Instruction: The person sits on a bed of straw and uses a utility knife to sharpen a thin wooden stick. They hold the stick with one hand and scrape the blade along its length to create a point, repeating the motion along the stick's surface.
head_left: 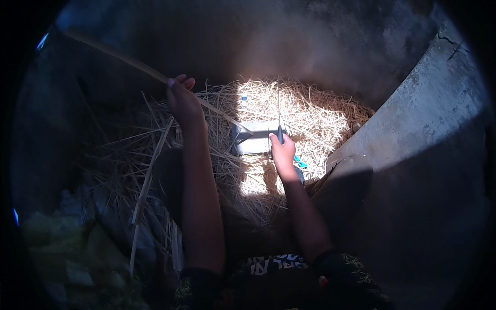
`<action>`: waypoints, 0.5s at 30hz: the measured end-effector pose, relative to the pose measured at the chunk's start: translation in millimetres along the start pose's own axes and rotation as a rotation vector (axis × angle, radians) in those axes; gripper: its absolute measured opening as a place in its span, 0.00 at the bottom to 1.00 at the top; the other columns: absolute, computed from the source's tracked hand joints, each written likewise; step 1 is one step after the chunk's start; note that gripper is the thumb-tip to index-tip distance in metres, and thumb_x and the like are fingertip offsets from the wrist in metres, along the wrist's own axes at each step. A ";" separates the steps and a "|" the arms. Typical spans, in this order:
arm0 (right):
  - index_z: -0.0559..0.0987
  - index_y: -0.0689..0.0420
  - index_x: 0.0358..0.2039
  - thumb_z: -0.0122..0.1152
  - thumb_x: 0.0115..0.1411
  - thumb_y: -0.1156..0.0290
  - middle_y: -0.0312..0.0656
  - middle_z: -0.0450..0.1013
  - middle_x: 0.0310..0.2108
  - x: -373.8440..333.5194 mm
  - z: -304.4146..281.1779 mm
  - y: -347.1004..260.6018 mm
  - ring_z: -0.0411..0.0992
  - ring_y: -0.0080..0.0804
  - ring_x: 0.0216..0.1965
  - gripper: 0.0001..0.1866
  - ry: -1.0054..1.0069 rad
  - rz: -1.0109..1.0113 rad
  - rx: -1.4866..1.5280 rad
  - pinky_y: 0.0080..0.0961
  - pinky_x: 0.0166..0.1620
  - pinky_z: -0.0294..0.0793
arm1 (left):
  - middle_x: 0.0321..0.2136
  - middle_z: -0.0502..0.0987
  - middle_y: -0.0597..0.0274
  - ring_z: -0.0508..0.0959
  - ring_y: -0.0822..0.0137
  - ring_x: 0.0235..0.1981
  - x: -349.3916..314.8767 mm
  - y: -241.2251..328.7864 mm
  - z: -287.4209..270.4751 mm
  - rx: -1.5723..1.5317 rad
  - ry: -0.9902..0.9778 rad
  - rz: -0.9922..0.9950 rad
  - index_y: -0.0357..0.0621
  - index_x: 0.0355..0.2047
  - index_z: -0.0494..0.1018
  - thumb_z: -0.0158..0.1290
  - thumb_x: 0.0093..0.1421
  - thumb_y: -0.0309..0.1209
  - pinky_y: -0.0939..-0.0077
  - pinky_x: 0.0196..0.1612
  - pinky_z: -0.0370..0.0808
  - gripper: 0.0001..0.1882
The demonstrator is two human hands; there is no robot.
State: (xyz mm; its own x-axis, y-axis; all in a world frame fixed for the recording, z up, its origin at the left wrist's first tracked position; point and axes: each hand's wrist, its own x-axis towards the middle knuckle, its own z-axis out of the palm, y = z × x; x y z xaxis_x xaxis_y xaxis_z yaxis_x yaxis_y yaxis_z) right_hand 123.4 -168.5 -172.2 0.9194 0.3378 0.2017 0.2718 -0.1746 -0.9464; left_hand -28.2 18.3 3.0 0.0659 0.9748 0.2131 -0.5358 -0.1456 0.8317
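1. L hand [186,106], the wearer's own: fingers bent round a long pale strip [126,59], gripping it. Strip slants from upper L down to its lower end over a grey block [253,146]; can't tell if that end touches.
2. R hand [283,155]: fingers closed round the dark handle of a thin tool [280,133], shaft pointing away from the body. Too glary to tell if it's edged or spiked.
3. Risk, my judgement: strip might skid or twist, b/c it's long and held at one spot, w/ much of its length beyond the L hand.
4. Block could rock, b/c it sits on loose shavings [318,113], prob. not firm footing.
5. Tool might slip toward the knees or L forearm if angled back.
6. Harsh sun patch vs. deep shade may hide the tip, esp. against bright shavings.
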 end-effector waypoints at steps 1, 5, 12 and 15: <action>0.77 0.64 0.28 0.62 0.60 0.61 0.39 0.70 0.17 0.6 -16.8 -45.2 0.67 0.26 0.21 0.16 -0.087 0.012 0.017 0.31 0.29 0.68 | 0.39 0.78 0.53 0.76 0.61 0.48 2.7 3.4 -4.7 0.035 0.025 0.007 0.34 0.48 0.71 0.36 0.72 0.48 0.67 0.56 0.68 0.27; 0.80 0.58 0.34 0.59 0.61 0.55 0.45 0.75 0.20 13.2 -105.2 -140.0 0.74 0.38 0.24 0.17 -0.149 -0.104 -0.389 0.34 0.32 0.70 | 0.40 0.80 0.51 0.79 0.60 0.47 15.6 10.9 -9.9 0.134 -0.024 0.037 0.34 0.47 0.72 0.39 0.71 0.39 0.66 0.53 0.71 0.20; 0.77 0.58 0.31 0.66 0.61 0.60 0.35 0.73 0.21 119.2 -194.6 -94.5 0.74 0.24 0.21 0.14 -0.356 0.062 -0.219 0.23 0.24 0.73 | 0.38 0.80 0.52 0.81 0.64 0.40 -4.8 18.1 -15.0 0.539 -0.305 0.080 0.32 0.45 0.74 0.41 0.72 0.36 0.69 0.45 0.75 0.19; 0.77 0.58 0.32 0.67 0.59 0.60 0.34 0.74 0.24 138.1 -180.0 -89.5 0.75 0.23 0.26 0.14 -0.484 0.153 -0.324 0.23 0.29 0.75 | 0.36 0.80 0.54 0.80 0.67 0.37 -5.7 39.8 -33.3 0.690 -0.312 0.053 0.33 0.44 0.75 0.42 0.72 0.37 0.71 0.41 0.75 0.19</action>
State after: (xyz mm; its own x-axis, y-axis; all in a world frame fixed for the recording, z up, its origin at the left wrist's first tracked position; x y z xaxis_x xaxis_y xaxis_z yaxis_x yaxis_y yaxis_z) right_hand 277.2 -272.7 -14.2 0.7419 0.6556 -0.1407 0.2890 -0.5020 -0.8152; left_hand -77.9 12.5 17.9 0.3445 0.8856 0.3114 0.0967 -0.3634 0.9266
